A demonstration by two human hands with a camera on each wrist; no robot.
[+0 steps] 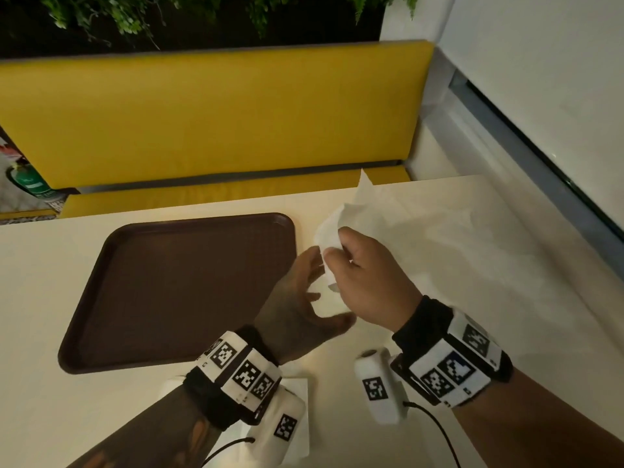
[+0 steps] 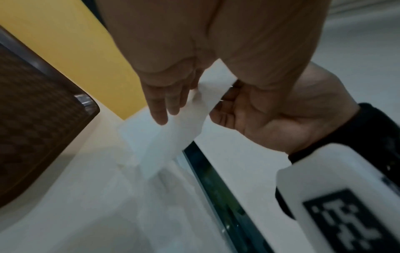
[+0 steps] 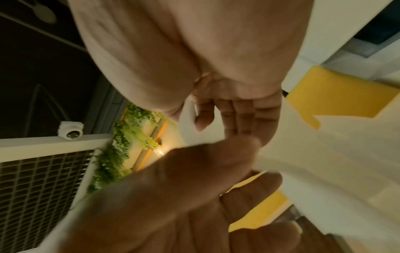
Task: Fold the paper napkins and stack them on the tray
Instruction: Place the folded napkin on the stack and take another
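A brown tray (image 1: 169,292) lies bare on the cream table, left of both hands; its corner (image 2: 39,119) shows in the left wrist view. My right hand (image 1: 337,246) pinches a white paper napkin (image 1: 358,204) and holds it up off the table, just right of the tray. The sheet hangs crumpled and unfolded (image 2: 173,137). My left hand (image 1: 315,288) is spread with straight fingers (image 2: 164,102) that touch the napkin's lower part. In the right wrist view the right fingers (image 3: 238,116) curl on the napkin (image 3: 324,162), with the left hand (image 3: 173,188) blurred in front.
Several loose white napkins (image 1: 489,251) lie spread on the table to the right. Another napkin (image 1: 299,417) lies under my left wrist near the front edge. A yellow bench (image 1: 202,123) stands behind the table. A wall with a dark sill (image 1: 540,170) runs along the right.
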